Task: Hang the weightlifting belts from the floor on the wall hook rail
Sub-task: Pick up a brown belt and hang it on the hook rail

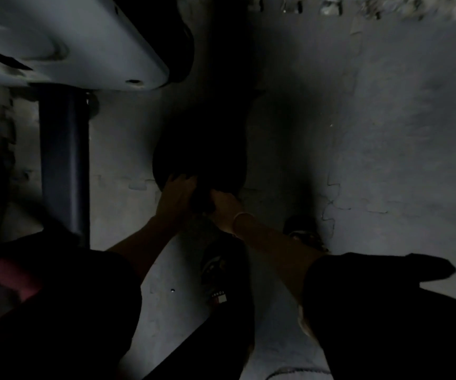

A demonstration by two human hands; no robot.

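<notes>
The view is very dark. A black weightlifting belt (199, 149) lies as a dark curved shape on the grey mat floor (385, 133), stretching away from me. Both hands reach down to its near end. My left hand (176, 197) rests on the belt's left edge with fingers curled over it. My right hand (222, 202) is closed around the belt's near end; a thin band sits on that wrist. No wall hook rail is in view.
A pale padded bench or machine part (65, 42) overhangs at top left on a dark post (65, 165). My shoes (221, 272) stand just below the hands. A pink object (13, 278) lies at lower left. Puzzle-edged mats cover the floor.
</notes>
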